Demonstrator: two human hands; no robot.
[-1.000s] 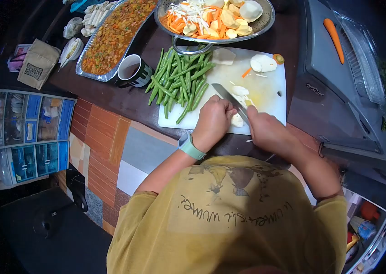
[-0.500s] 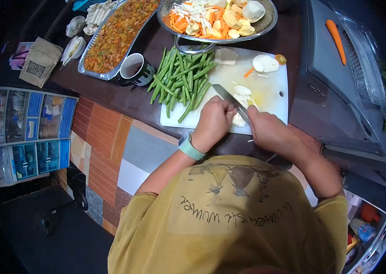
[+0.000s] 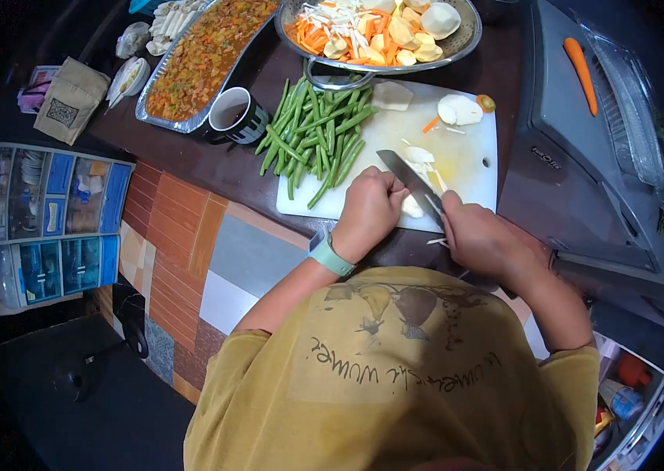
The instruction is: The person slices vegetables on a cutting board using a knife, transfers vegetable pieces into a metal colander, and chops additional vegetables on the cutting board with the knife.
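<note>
My right hand (image 3: pixel 477 235) is wrapped round the handle of a knife (image 3: pixel 410 177), whose blade slants up and left over the white cutting board (image 3: pixel 469 169). Close beside the blade, my left hand (image 3: pixel 371 206) has its fingers curled against a white vegetable piece (image 3: pixel 411 207), partly hidden between the hands. Thin white slices (image 3: pixel 420 155) lie just beyond the knife. Green beans (image 3: pixel 320 133) are piled on the board's left part. Near its far right corner sit a larger white piece (image 3: pixel 460 111) and a carrot end (image 3: pixel 486 104).
A colander (image 3: pixel 457 55) of cut vegetables stands behind the board. Left of the beans are a mug (image 3: pixel 236 116) and a foil tray of stew (image 3: pixel 198 67). A whole carrot (image 3: pixel 581 77) lies on a grey appliance (image 3: pixel 556 118) at right.
The knife and my right hand have shifted slightly right, away from my left hand. My left hand stays nearly in place. The whole view has drifted a little.
</note>
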